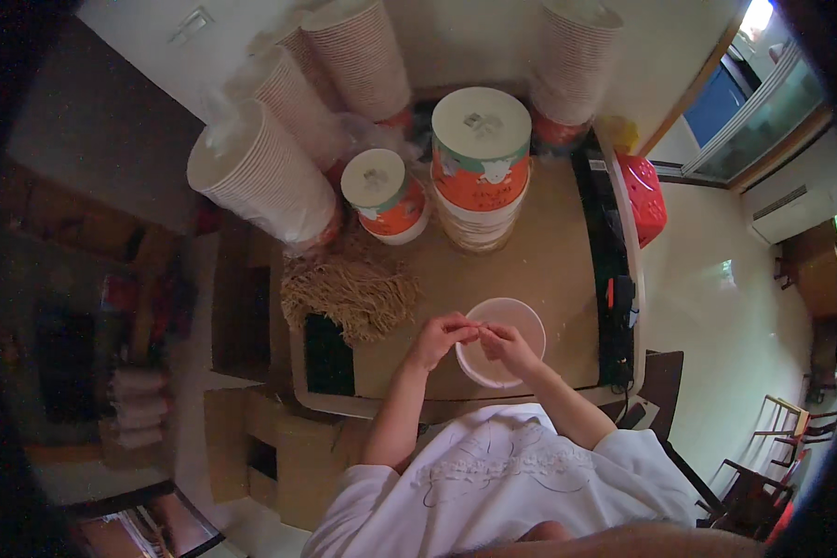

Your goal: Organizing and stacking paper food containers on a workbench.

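The left hand (pixel 445 337) and right hand (pixel 509 348) meet, fingertips pinched, any contents indiscernible, over the white tub (pixel 540 337) near the desk's (pixel 558 232) front edge, presumably for easy reach; brown strands (pixel 358 296) lie leftward.

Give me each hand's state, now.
Left hand: pinched closed over the round white open tub; anything held cannot be told.
Right hand: pinched closed beside it; likewise cannot be told.

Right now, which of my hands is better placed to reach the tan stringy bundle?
Probably your left hand: it's nearer the tan stringy bundle, which lies to its left. Your right hand is farther, over the round white open container.
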### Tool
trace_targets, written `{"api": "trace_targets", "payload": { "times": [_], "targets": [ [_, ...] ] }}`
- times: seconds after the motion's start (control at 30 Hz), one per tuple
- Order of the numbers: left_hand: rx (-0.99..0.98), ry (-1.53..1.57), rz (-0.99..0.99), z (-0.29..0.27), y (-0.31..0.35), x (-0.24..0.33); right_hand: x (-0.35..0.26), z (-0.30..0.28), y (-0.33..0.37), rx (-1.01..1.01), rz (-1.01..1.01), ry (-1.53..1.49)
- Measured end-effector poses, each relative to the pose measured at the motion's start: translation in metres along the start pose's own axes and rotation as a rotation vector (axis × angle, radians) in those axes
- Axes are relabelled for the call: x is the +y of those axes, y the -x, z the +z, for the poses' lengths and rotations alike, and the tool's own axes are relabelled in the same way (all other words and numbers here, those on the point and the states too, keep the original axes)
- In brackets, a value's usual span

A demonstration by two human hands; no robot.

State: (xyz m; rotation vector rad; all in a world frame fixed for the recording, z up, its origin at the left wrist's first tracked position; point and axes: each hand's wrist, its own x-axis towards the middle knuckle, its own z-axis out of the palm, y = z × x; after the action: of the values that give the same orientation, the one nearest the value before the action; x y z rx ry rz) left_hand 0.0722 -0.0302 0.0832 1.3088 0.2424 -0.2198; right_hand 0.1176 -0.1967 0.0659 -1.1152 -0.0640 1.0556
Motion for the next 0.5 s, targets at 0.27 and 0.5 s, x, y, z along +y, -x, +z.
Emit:
{"api": "trace_targets", "payload": {
  "times": [0.27, 0.5],
  "targets": [
    [0.290, -0.413, 0.077, 0.017, -0.001, -0.007, 0.000, 0.007, -0.002, 0.203, -0.148, 0.219],
    [0.366, -0.787, 0.395, 0.022, -0.009, -0.016, 0.022, -0.001, -0.017, 0.288, -0.353, 0.238]
  ]
}}
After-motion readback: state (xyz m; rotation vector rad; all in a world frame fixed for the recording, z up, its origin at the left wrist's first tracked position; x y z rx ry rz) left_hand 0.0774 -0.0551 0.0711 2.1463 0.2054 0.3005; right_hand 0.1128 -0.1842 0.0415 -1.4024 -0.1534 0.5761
